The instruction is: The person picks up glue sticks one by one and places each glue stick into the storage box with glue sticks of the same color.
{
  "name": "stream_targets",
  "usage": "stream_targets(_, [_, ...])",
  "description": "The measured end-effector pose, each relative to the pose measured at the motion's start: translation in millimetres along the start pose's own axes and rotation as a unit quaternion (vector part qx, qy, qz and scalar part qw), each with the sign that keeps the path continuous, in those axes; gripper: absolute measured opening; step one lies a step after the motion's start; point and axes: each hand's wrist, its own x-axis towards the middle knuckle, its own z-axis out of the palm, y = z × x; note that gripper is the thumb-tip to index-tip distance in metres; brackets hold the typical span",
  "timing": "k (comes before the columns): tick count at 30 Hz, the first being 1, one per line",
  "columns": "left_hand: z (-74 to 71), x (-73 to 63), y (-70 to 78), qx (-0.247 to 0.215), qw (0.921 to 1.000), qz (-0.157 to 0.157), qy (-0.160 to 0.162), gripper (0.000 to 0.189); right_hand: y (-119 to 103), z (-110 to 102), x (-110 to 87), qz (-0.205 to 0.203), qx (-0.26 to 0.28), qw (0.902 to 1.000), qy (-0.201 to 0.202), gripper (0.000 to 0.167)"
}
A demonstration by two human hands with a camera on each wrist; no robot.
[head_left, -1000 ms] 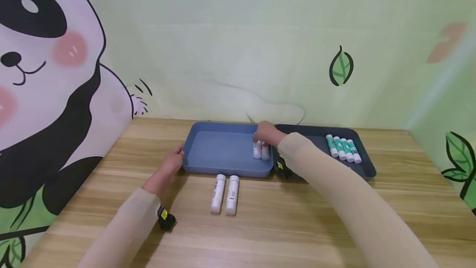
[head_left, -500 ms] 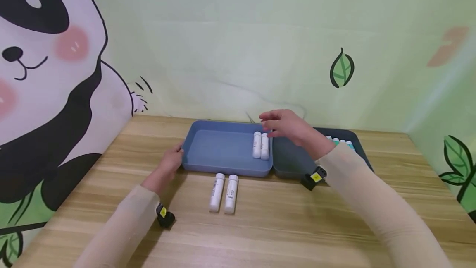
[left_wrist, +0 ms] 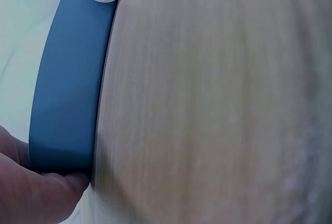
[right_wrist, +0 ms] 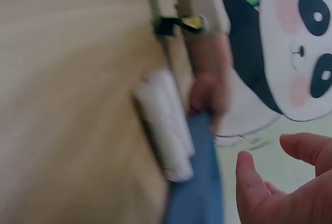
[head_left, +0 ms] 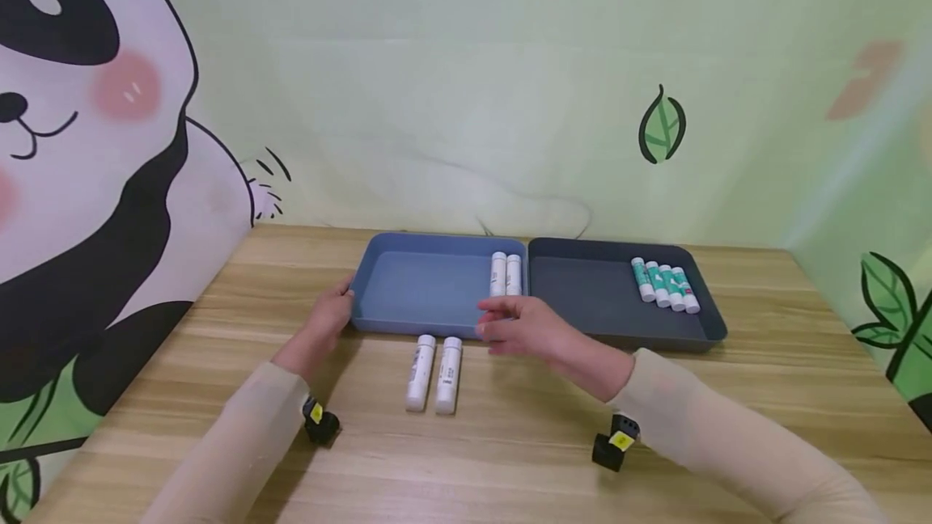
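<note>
At the left end of the blue tray (head_left: 429, 285), my left hand (head_left: 331, 318) grips the wall; the left wrist view shows its thumb and fingers (left_wrist: 39, 190) on either side of the tray's end. My right hand (head_left: 524, 334) hovers over the tray's front right corner, holding nothing, with thumb and fingers apart in the right wrist view. Two white capped tubes (head_left: 498, 273) lie side by side inside the tray's right end, their lower parts hidden behind that hand. Two more white tubes, a left one (head_left: 420, 374) and a right one (head_left: 448, 376), lie on the table before the tray.
A dark grey tray (head_left: 582, 289) adjoins the blue one on the right. Several teal-and-white tubes (head_left: 664, 285) lie in a row at its right end. Behind the wooden table (head_left: 510, 459) rises a wall (head_left: 437, 103) with panda and leaf pictures.
My right hand has let go of the tubes in the blue tray, lifted to the right, then come forward toward the tray's front corner. My left hand has stayed on the tray.
</note>
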Motion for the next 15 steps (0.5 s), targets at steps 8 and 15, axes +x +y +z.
stream_targets(8, [1.3,1.1,0.9,-0.005,1.0000,-0.002,-0.001,0.054,30,31,2.9,0.060,0.039,0.9971,0.027,0.062])
stream_targets(15, [2.5,0.6,1.4,-0.012,0.9999,-0.005,0.003,0.054,38,49,7.3,0.083,0.025,0.9952,0.045,0.069])
